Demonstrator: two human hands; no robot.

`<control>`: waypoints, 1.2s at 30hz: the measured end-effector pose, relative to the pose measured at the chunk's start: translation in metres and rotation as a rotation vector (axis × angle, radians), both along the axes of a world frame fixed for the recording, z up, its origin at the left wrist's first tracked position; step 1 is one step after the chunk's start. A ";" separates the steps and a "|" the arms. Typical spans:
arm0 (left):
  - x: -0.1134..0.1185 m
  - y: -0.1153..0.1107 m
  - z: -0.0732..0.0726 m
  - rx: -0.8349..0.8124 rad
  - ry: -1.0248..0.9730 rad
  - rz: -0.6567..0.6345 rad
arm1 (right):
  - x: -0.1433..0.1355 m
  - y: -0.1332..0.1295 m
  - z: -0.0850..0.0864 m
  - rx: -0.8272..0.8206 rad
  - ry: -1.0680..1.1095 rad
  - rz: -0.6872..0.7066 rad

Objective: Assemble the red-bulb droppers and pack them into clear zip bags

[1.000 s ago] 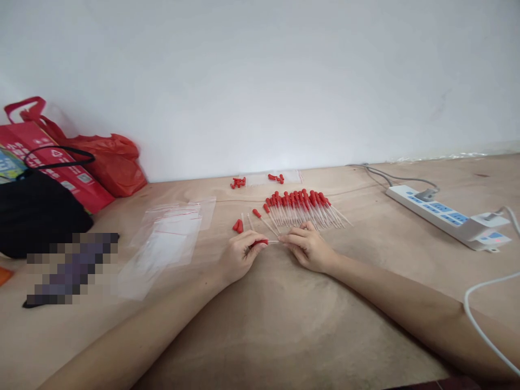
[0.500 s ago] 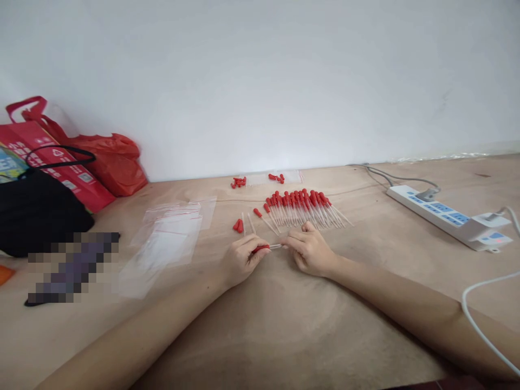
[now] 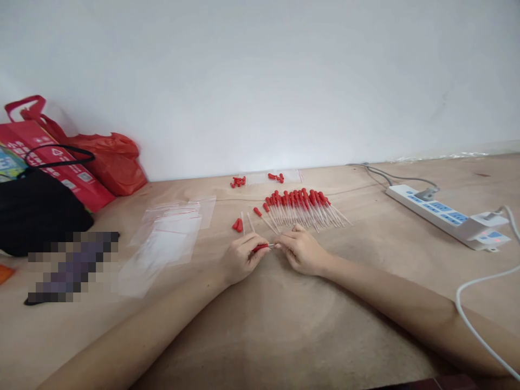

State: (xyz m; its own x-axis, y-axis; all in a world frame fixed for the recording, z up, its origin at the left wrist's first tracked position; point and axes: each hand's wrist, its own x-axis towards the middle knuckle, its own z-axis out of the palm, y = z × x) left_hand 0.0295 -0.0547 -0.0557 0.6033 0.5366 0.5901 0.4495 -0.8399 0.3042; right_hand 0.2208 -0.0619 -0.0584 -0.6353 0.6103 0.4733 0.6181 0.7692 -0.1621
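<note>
Between thumb and fingers, my left hand (image 3: 242, 259) pinches a red rubber bulb (image 3: 260, 247). A thin clear dropper tube (image 3: 272, 246) joins the bulb's right end, and my right hand (image 3: 299, 251) grips that tube, its far part hidden by the fingers. Just beyond the hands lies a row of droppers (image 3: 298, 206) with red bulbs and clear tubes pointing toward me. One dropper (image 3: 265, 218) lies slightly apart at the row's left. Loose red bulbs (image 3: 238, 224) and a couple of bare tubes (image 3: 249, 221) rest beyond my left hand.
Clear zip bags (image 3: 162, 238) lie spread on the wooden table (image 3: 276, 336) at left. More red bulbs (image 3: 239, 181) sit by the wall. Red bags (image 3: 111, 162) and a black bag (image 3: 44, 211) stand far left. At right are a power strip (image 3: 442, 214) and a white cable (image 3: 467, 325).
My right hand has moved left, closer to my left hand, so less of the tube shows between them. The left hand keeps its pinch on the bulb.
</note>
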 end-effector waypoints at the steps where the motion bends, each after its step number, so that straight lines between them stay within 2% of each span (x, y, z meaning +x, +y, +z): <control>1: -0.001 0.002 0.000 0.008 -0.012 0.005 | 0.001 0.001 0.002 0.014 -0.023 -0.009; 3: -0.005 0.006 0.002 0.031 -0.027 0.016 | 0.003 0.002 0.008 0.045 -0.082 -0.038; 5: -0.011 0.013 0.003 0.060 -0.023 0.081 | 0.005 0.005 0.012 0.046 -0.129 -0.085; 8: -0.022 0.025 0.003 0.060 -0.050 0.338 | 0.008 0.015 0.015 -0.059 -0.060 -0.213; 11: -0.031 0.040 -0.002 -0.101 -0.130 0.609 | 0.004 0.033 0.015 -0.211 0.124 -0.380; 14: -0.035 0.048 -0.006 -0.327 -0.177 0.715 | -0.009 0.050 0.015 -0.256 0.218 -0.534; 20: -0.032 0.046 -0.004 -0.423 -0.148 0.706 | -0.043 0.064 0.014 -0.225 0.104 -0.645; 24: -0.031 0.044 -0.003 -0.433 -0.132 0.696 | -0.052 0.069 0.013 -0.237 0.024 -0.681; 30: -0.031 0.045 -0.002 -0.405 -0.102 0.663 | -0.057 0.068 0.014 -0.192 0.004 -0.625; 36: -0.033 0.047 -0.003 -0.399 -0.117 0.647 | -0.079 0.059 0.014 -0.166 -0.073 -0.566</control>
State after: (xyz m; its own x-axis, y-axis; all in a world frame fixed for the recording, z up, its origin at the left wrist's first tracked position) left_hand -0.0036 -0.0080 -0.0590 0.0421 0.9471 0.3181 0.7600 -0.2370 0.6052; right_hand 0.1423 -0.0032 -0.0442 -0.2167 0.9259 0.3096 0.9388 0.2846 -0.1940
